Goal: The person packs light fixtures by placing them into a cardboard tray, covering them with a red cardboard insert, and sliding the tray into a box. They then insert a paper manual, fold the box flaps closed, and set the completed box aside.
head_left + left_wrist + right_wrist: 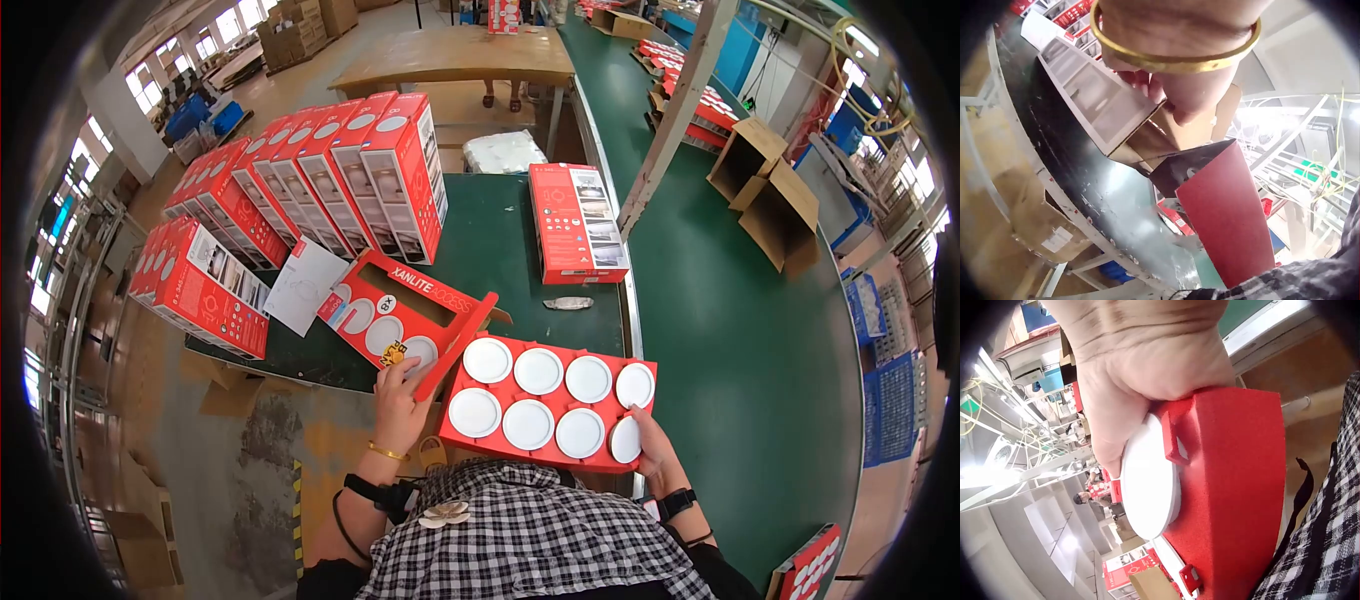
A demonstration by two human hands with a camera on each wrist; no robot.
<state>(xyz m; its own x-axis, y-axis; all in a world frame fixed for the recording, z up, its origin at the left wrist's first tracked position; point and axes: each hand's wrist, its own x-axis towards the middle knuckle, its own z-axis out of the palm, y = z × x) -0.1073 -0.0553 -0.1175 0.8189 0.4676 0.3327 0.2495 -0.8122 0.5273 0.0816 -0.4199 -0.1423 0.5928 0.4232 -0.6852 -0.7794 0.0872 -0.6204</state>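
In the head view a red tray (508,385) with two rows of white discs (528,424) lies in front of the body. My right hand (655,447) grips its right end, thumb beside the end disc; the right wrist view shows that hand over a white disc (1149,478) and the red side wall (1241,481). To the tray's left, my left hand (400,405) holds the near end of a red carton (372,322) with a window and an open end flap. In the left wrist view the left hand (1172,94) has fingers at the carton's brown inner edge; its red flap (1229,215) hangs open.
Rows of red cartons (400,180) stand at the back left, a white sheet (304,285) leaning by them. Another carton (562,225) lies behind the tray, near a small wrapped packet (568,303). A green conveyor (740,400) runs along the right, with brown boxes (780,215) on it.
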